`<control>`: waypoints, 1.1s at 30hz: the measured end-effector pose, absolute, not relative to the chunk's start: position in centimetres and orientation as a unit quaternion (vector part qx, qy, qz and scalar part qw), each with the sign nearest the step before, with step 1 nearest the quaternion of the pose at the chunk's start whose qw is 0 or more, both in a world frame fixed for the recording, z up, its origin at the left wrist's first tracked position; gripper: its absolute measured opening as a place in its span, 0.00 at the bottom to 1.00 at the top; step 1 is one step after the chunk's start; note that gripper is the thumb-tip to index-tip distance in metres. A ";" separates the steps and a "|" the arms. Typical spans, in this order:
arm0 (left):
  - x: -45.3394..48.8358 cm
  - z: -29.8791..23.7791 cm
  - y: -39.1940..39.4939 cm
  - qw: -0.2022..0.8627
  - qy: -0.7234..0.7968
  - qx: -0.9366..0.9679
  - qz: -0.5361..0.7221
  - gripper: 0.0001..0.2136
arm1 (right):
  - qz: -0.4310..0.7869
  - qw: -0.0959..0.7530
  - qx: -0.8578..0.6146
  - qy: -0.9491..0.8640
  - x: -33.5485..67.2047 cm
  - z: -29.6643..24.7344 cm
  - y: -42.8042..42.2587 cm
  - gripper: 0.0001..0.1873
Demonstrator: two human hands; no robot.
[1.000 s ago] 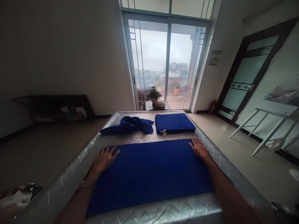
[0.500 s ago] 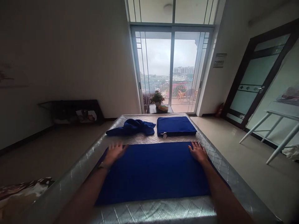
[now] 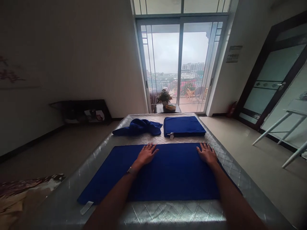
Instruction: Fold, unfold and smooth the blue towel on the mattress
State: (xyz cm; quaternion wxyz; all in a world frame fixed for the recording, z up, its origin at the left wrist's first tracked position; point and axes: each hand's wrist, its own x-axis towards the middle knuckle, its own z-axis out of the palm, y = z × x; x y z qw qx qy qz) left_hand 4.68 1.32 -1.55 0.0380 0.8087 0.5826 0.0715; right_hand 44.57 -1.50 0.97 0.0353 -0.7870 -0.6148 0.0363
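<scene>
A blue cloth (image 3: 175, 172) lies spread flat in front of me, with a white tag (image 3: 86, 207) sticking out at its near left corner. My left hand (image 3: 146, 154) rests palm down on the cloth near its far edge, fingers stretched out. Close to the far right corner, my right hand (image 3: 207, 153) also lies flat on it with fingers spread. Beyond the cloth sits a folded blue cloth stack (image 3: 184, 124) with a small white tag. To the left of that stack is a crumpled blue cloth (image 3: 139, 127).
Everything blue lies on a silvery quilted mattress (image 3: 177, 215). A small dark table (image 3: 158, 109) with a potted plant (image 3: 164, 95) stands past its far end, before the sliding glass door. At right is a white-legged stool (image 3: 273, 127); fabric (image 3: 21, 198) lies at lower left.
My left hand has moved right across the cloth, from near its left side toward the middle. The right hand stays near the far right corner. The view has shifted slightly.
</scene>
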 end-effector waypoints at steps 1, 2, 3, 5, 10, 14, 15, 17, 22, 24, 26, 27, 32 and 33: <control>2.7 -1.4 1.3 0.032 0.609 0.790 0.067 0.34 | 0.038 0.034 -0.787 -0.615 44.6 1.0 -1.5 0.36; 0.7 -1.3 1.3 0.027 0.634 0.770 0.062 0.34 | 0.041 0.033 -0.788 -0.614 44.6 1.0 -1.5 0.36; -1.5 -1.1 1.2 0.022 0.657 0.751 0.056 0.35 | 0.043 0.032 -0.788 -0.613 44.6 1.0 -1.5 0.36; -5.6 -0.8 1.0 0.016 0.693 0.719 0.045 0.35 | 0.043 0.032 -0.789 -0.612 44.5 1.1 -1.5 0.36; -12.6 -0.5 0.6 -0.006 0.734 0.678 0.031 0.33 | 0.047 0.017 -0.789 -0.612 44.4 1.2 -1.6 0.36; -13.5 -0.5 0.4 -0.007 0.737 0.675 0.041 0.34 | 0.048 0.015 -0.791 -0.610 44.6 1.5 -1.4 0.34; -13.3 -0.5 0.3 -0.013 0.737 0.675 0.045 0.34 | 0.053 0.012 -0.791 -0.610 44.7 1.7 -1.4 0.34; -12.9 -0.5 0.1 -0.021 0.740 0.670 0.048 0.34 | 0.069 0.002 -0.793 -0.606 44.7 2.2 -1.4 0.33; -12.2 -0.1 -0.3 -0.011 0.745 0.665 0.057 0.34 | 0.030 -0.003 -0.761 -0.648 39.8 4.2 -2.0 0.33; -12.1 0.1 -0.4 -0.001 0.749 0.660 0.061 0.34 | 0.020 0.020 -0.700 -0.713 35.3 4.9 -2.2 0.33; -12.1 0.2 -0.4 0.003 0.752 0.657 0.060 0.34 | 0.050 0.033 -0.634 -0.771 30.2 5.1 -2.5 0.33; -12.1 0.2 -0.4 0.002 0.751 0.657 0.059 0.34 | 0.068 0.039 -0.610 -0.788 27.8 5.1 -2.6 0.34; -12.2 -0.1 -0.4 -0.027 0.745 0.664 0.061 0.32 | 0.112 0.064 -0.587 -0.799 21.9 3.3 -2.4 0.36; -12.3 -0.2 -0.3 -0.030 0.743 0.666 0.062 0.32 | 0.112 0.065 -0.589 -0.798 22.1 2.9 -2.3 0.37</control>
